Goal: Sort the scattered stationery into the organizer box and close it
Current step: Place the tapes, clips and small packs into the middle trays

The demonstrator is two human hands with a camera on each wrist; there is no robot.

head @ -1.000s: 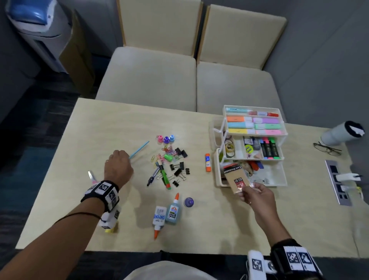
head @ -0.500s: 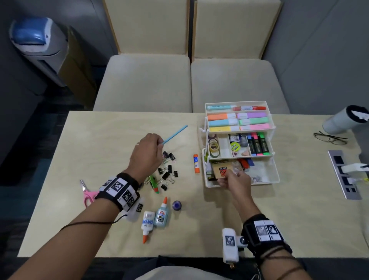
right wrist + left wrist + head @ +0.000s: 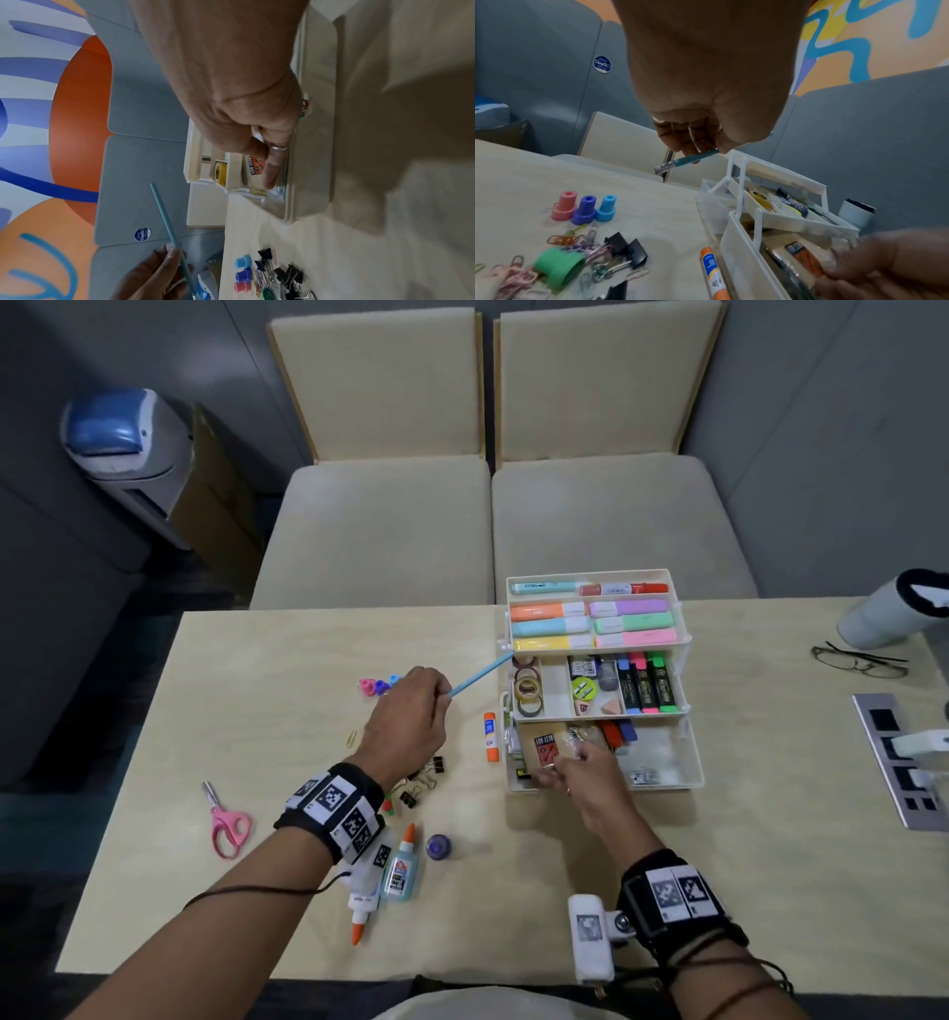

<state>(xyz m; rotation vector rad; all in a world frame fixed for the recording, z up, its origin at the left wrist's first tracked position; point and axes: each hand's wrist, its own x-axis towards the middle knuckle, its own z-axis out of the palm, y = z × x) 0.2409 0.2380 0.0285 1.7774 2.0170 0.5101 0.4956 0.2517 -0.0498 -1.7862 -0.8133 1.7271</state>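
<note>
Left hand (image 3: 411,716) pinches a thin blue pencil (image 3: 480,674) above the pale wooden tabletop (image 3: 267,690), its tip pointing toward 2 o'clock at the white plastic three-tier organizer box (image 3: 690,765). Right hand (image 3: 583,775) grips a tan card packet (image 3: 539,747) inside the open box's bottom tray. Pastel highlighters (image 3: 593,624) fill the top tier. Two beige upholstered chairs (image 3: 493,505) stand at 12 o'clock against grey wall panels (image 3: 859,132).

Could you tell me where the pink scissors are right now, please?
In the head view, the pink scissors lie flat on the table at its left side, apart from the other items, left of the left hand.
</note>
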